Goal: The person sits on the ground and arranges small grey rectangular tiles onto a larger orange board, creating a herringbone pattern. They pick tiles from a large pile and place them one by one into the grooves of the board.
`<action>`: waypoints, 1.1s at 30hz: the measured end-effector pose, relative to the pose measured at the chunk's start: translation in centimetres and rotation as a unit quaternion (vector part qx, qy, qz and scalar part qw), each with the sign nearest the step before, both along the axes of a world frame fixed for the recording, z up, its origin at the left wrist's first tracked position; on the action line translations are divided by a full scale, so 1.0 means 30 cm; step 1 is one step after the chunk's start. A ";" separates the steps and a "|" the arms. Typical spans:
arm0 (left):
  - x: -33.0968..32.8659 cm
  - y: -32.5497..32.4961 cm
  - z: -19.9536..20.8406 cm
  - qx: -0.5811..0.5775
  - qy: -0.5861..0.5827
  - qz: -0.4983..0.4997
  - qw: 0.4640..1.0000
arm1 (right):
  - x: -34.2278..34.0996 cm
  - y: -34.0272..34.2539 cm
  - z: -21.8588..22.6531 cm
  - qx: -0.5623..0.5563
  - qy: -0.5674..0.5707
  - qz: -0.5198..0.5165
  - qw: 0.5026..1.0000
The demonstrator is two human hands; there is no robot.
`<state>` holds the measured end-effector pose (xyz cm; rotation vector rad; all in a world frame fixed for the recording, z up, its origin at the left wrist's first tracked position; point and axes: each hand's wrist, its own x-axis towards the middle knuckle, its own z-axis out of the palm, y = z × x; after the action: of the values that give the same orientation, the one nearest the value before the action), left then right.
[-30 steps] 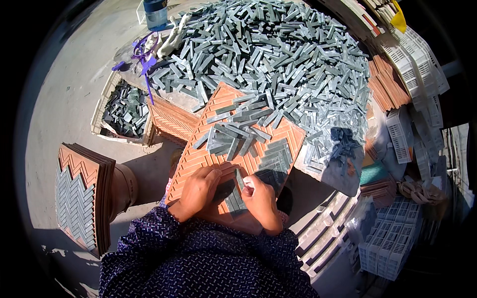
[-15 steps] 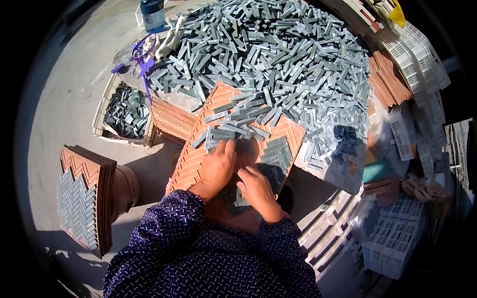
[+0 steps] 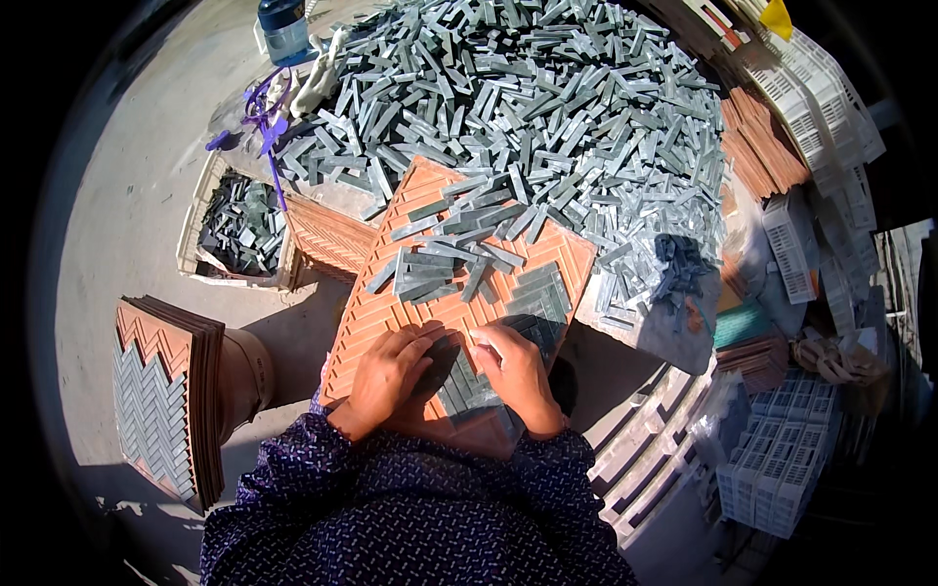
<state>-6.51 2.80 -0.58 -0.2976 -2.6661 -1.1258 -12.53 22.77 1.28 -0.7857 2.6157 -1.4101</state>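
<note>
An orange herringbone-grooved tray (image 3: 366,337) lies tilted before me, its near right part filled with grey strip tiles (image 3: 542,298). A loose heap of grey strips (image 3: 430,273) rests on its middle. Over the near part of the tray, my left hand (image 3: 386,376) has its fingers bent and pressed together. Facing it, my right hand (image 3: 518,376) is closed in a pinch just above the laid strips. Shadow and the fingers themselves hide whatever lies at both sets of fingertips.
A big pile of grey strips (image 3: 528,107) covers the table beyond. Left stand a white crate (image 3: 191,230) of dark pieces and a stack of orange trays (image 3: 200,391). White crates (image 3: 777,459) and a slatted pallet (image 3: 645,449) are on the right.
Both hands have drawn back toward me from the loose strips on the tray, the left one farther. The heap is now uncovered, and the view has shifted slightly.
</note>
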 end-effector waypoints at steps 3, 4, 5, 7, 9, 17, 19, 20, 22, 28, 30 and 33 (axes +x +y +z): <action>0.002 0.006 -0.003 0.010 -0.002 -0.001 1.000 | -0.008 0.014 -0.018 0.001 0.027 -0.011 1.000; 0.003 0.007 -0.009 0.010 0.001 0.001 1.000 | -0.011 0.016 -0.024 0.001 0.044 -0.023 0.999; 0.004 0.007 -0.015 0.010 0.003 0.003 1.000 | -0.019 0.014 -0.028 0.002 0.060 -0.035 0.998; -0.010 0.014 -0.024 0.012 0.013 -0.003 1.000 | -0.043 0.001 -0.027 0.003 0.088 -0.062 0.994; -0.013 0.015 -0.035 0.018 0.012 -0.006 1.000 | -0.083 -0.041 -0.023 0.000 0.099 -0.098 0.990; -0.015 0.015 -0.051 0.050 0.025 -0.031 0.998 | -0.224 -0.142 -0.047 -0.040 0.087 -0.146 0.985; -0.015 0.011 -0.046 0.051 0.007 -0.031 0.998 | -0.216 -0.112 -0.036 -0.120 -0.050 -0.145 0.981; -0.013 0.011 -0.046 0.053 -0.004 -0.031 0.998 | -0.211 -0.089 -0.018 -0.138 -0.108 -0.138 0.975; -0.013 0.010 -0.064 0.052 -0.007 -0.019 0.998 | -0.196 -0.060 -0.013 -0.107 -0.136 -0.095 0.980; -0.007 0.023 -0.054 0.062 0.004 0.003 0.998 | -0.121 -0.038 -0.017 0.015 -0.088 0.028 0.996; -0.016 0.028 -0.030 0.070 0.013 0.005 0.997 | -0.114 -0.028 -0.022 0.051 -0.007 0.054 0.997; -0.035 0.024 -0.012 0.057 0.037 0.021 0.997 | -0.090 -0.035 -0.013 0.083 0.031 0.077 0.993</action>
<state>-7.56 3.51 -0.93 -0.2577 -2.5208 -1.2223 -15.22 21.71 0.89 -0.9979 2.6093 -1.1297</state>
